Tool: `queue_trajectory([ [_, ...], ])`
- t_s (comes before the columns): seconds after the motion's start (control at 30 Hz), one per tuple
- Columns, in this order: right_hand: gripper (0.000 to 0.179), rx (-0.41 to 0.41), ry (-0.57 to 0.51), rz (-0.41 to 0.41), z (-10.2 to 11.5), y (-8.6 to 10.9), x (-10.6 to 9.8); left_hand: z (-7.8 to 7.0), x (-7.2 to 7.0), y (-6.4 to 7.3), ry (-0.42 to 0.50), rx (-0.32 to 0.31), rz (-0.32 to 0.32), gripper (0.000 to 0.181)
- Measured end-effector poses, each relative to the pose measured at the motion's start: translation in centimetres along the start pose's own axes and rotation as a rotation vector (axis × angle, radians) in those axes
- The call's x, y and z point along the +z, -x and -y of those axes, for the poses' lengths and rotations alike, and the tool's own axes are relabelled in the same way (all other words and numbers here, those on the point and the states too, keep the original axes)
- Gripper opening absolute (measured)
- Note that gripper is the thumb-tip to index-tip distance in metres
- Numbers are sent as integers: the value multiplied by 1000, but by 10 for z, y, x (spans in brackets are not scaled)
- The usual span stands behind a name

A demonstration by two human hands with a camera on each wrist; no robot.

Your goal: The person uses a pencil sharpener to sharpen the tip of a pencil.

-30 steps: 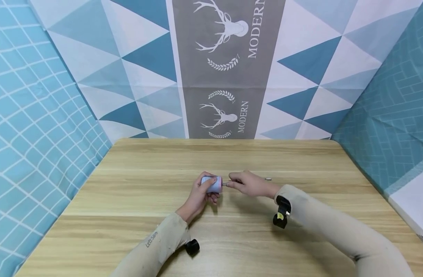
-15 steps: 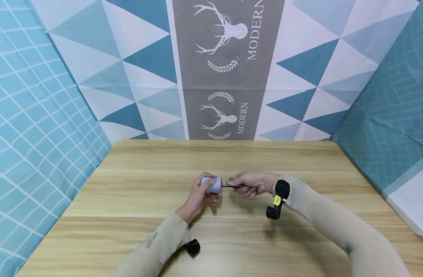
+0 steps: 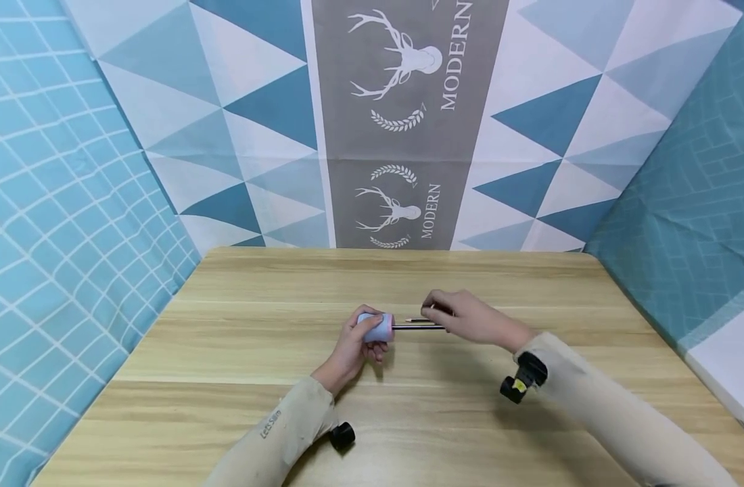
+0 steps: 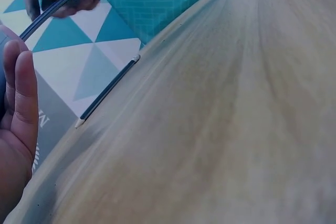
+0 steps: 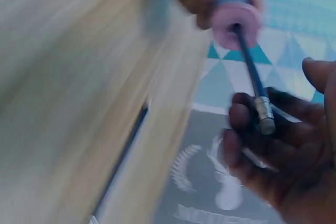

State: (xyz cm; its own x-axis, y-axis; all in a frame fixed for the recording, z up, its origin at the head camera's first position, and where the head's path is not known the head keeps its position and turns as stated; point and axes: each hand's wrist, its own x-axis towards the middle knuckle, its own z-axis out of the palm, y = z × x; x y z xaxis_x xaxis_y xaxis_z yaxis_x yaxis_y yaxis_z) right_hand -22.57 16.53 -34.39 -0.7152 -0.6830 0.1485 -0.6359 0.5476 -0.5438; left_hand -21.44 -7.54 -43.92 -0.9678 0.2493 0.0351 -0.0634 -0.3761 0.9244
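My left hand [image 3: 346,343] grips a light-blue pencil sharpener [image 3: 375,329] with a pink end, held above the table. A dark pencil [image 3: 416,327] sticks out of the hole in the pink end, its eraser end [image 5: 266,121] pointing right. Around that end, my right hand [image 3: 472,318] has loosely bent fingers; in the right wrist view they stand apart from the pencil. A second dark pencil [image 4: 109,90] lies on the table behind, its sharpened tip to the left and its other end partly hidden by my right hand in the head view.
The wooden table [image 3: 226,406] spreads under both hands. Patterned cloth [image 3: 396,135] hangs behind it and at both sides. At the right edge stands a white object [image 3: 728,365], partly out of view.
Half a second ago my right hand held the pencil with the wrist turned over. Now it has rotated back and shifted right, off the pencil, baring more of it. The left hand keeps its place.
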Motion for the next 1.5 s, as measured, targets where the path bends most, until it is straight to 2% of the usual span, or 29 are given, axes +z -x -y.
queue_trajectory([
  [0.1, 9, -282, 361, -91, 3, 8, 8, 0, 1, -1, -3, 3, -8, 8],
  [0.17, 3, -437, 607, -144, 1, 9, 14, 0, 1, -1, 0, 5, -11, 7],
  [0.2, 3, -501, 716, -171, -1, 9, 17, -1, 1, -1, 2, 7, -13, 7],
  [0.27, 17, -591, 912, -218, -6, 8, 22, -1, 1, -1, 3, 10, -15, 5],
  [0.33, 32, -661, 1028, -261, -13, 5, 27, -2, 0, -1, 5, 9, -12, 4],
  [0.4, 42, -717, 1094, -320, -20, 0, 32, -2, 0, -1, 6, 7, -7, 5],
  [0.47, 43, -757, 1108, -377, -25, -5, 37, -2, -1, 0, 7, 4, 1, 5],
  [0.53, 39, -776, 1074, -419, -27, -11, 41, -1, -1, 0, 12, 4, -3, 5],
  [0.6, 38, -771, 983, -432, -27, -15, 45, 0, -1, 1, 18, 3, -14, 6],
  [0.67, 37, -742, 851, -410, -26, -17, 48, 0, -1, 1, 13, 0, -23, 7],
  [0.77, 35, -643, 588, -312, -23, -16, 49, 0, 0, 0, 4, -10, -21, 6],
  [0.9, 31, -393, 228, -125, -14, -14, 43, 1, 1, -1, -6, -24, -19, 7],
  [1.07, 34, -50, -131, 69, -5, -18, 33, 3, 1, 1, -5, -33, -34, 9],
  [1.17, 37, 162, -452, 205, -5, -19, 29, 4, 0, 2, -3, -8, -21, 8],
  [1.23, 32, 317, -682, 296, -7, -19, 27, 5, 0, 3, -1, 11, -6, 6],
  [1.3, 25, 444, -862, 367, -9, -18, 26, 5, 0, 4, -3, 26, 10, 5],
  [1.37, 21, 519, -960, 417, -11, -19, 25, 4, 1, 4, -8, 32, 20, 5],
  [1.5, 20, 536, -994, 435, -12, -20, 22, 3, 2, 3, -1, 25, 13, 4],
])
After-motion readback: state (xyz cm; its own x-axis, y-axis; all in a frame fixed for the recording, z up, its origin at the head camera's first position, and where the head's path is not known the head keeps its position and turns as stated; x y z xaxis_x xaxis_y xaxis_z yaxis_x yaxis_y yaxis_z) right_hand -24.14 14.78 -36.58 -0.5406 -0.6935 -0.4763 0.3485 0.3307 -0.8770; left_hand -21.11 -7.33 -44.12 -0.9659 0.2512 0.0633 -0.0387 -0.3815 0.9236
